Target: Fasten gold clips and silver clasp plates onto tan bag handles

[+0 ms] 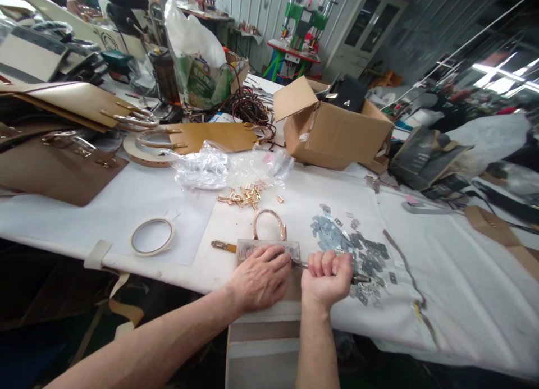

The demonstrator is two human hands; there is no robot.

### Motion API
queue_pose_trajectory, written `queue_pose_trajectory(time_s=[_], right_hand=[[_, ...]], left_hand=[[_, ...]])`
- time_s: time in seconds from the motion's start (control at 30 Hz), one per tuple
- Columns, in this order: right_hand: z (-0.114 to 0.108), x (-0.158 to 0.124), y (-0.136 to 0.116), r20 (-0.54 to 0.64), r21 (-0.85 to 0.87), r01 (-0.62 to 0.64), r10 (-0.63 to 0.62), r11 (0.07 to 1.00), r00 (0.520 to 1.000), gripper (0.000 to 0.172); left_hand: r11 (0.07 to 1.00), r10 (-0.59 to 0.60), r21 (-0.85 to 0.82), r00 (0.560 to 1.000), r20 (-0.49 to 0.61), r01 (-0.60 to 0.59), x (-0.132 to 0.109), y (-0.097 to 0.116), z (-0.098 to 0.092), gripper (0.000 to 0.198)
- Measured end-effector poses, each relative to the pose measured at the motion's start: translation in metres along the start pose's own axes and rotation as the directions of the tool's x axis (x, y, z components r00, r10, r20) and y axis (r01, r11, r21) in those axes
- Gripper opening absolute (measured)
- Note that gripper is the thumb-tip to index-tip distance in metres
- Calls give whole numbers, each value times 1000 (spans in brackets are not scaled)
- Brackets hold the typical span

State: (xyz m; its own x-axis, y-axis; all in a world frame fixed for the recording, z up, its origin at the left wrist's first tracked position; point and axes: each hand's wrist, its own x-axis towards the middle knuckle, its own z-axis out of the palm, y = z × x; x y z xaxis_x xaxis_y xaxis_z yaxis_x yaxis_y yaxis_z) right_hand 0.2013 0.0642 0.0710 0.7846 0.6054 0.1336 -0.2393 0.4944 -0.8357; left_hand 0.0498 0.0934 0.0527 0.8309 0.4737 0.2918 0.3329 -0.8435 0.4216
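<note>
My left hand [263, 274] lies over the top of a pale grey handbag [265, 349], its fingers together and bent down onto it. The bag's body extends down past the table edge, and its wrapped handle [269, 223] stands up behind. A tan strap with a metal plate [223, 246] sticks out at its left. In a fist, my right hand [326, 274] grips a slim dark hand tool [361, 278]; its thin shaft reaches left to the bag beside my left fingers. The shaft's tip is hidden, so its kind is unclear. Beyond the right hand lie scattered small metal plates [332, 232].
Gold hardware pieces [248, 195] lie behind the bag, near clear plastic bags [206, 167]. A tape roll [152, 236] sits left on the white table [455, 277]. A cardboard box [337, 131] stands at the back, brown bag parts [59, 164] at far left.
</note>
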Motion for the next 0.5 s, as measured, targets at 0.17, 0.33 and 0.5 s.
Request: queue_pose_trajectory(time_s=[0.17, 0.33, 0.5], right_hand=[[3, -6, 7, -9, -32, 78, -79, 996, 997, 54], [12, -3, 16, 27, -85, 94, -92, 992, 995, 57], [22, 6, 22, 79, -271, 80, -61, 959, 995, 55]], left_hand=[[1000, 8, -12, 1000, -16, -8, 0, -1, 0, 28], [1000, 4, -13, 1000, -11, -4, 0, -2, 1, 26], [999, -12, -38, 1000, -27, 11, 1, -3, 4, 26]])
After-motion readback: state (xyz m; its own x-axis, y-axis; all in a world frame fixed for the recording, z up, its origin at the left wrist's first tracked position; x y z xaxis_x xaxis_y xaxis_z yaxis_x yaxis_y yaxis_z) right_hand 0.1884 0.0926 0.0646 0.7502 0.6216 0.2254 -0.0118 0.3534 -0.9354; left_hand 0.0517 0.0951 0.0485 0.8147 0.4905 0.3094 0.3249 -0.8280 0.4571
